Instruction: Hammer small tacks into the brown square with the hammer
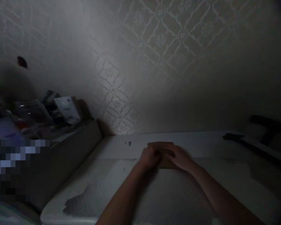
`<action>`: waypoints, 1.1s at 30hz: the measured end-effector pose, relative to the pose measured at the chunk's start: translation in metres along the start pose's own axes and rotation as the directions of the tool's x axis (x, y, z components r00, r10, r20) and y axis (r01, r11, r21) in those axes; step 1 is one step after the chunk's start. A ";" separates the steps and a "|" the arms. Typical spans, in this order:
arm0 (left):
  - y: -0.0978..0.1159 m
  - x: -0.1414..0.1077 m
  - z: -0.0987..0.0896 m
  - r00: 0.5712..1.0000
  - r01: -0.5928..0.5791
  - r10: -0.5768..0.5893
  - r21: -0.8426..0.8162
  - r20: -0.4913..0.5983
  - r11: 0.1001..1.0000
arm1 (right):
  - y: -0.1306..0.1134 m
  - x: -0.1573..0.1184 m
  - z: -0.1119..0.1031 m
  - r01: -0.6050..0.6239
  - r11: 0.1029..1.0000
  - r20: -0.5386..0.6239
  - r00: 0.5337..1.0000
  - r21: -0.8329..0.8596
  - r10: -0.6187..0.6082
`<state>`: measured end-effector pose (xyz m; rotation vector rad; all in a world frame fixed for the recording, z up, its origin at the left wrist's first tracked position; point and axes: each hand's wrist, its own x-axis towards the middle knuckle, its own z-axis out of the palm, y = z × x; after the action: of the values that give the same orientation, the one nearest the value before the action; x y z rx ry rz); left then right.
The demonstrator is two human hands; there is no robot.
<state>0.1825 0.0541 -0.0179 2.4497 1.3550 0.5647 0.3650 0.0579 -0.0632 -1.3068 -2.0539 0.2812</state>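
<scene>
A flat brown rectangular piece, perhaps card or wood, lies on the white table in front of me. Over its left part is my left hand, closed with the fingers curled in. My right hand reaches over its right part, fingers bent toward the left hand and closed. The fingertips of both hands meet near the middle of the piece. Dim light and the hands themselves hide what is between the fingers, if anything. Several tiny dark bits lie on the table to the left of the piece.
The white table has a worn, darker patch at its front left. A raised shelf on the left carries a white box, a clear plastic case and clutter. A dark long-handled object lies at the right. Patterned wallpaper rises behind.
</scene>
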 end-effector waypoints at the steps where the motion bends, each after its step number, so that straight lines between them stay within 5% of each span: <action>1: 0.000 0.000 0.001 1.000 0.006 -0.006 0.003 -0.006 1.000 | 0.000 0.000 0.000 -0.005 1.000 -0.005 1.000 0.000 0.005; 14: -0.002 0.002 0.007 0.997 0.056 -0.057 -0.027 -0.060 0.998 | 0.002 0.000 0.002 0.000 1.000 -0.015 1.000 -0.006 -0.001; 20: -0.004 0.004 -0.001 0.968 0.156 -0.168 -0.081 -0.186 0.984 | 0.001 0.000 0.001 0.017 0.999 -0.009 1.000 -0.035 -0.017; 23: -0.019 0.004 -0.013 0.893 0.343 -0.340 -0.043 -0.296 0.938 | 0.001 0.000 0.001 0.017 0.998 0.009 1.000 -0.054 -0.016; 28: -0.057 -0.003 -0.033 0.672 0.637 -0.577 -0.035 -0.463 0.770 | 0.004 -0.001 0.002 0.000 0.998 0.007 1.000 -0.067 0.001; 33: -0.078 -0.013 -0.038 0.534 0.783 -0.694 -0.026 -0.483 0.621 | 0.005 -0.001 0.002 -0.002 0.999 -0.003 1.000 -0.050 0.001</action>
<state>0.1009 0.0855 -0.0199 1.5812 2.5525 0.8076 0.3671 0.0593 -0.0678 -1.3380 -2.0697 0.2294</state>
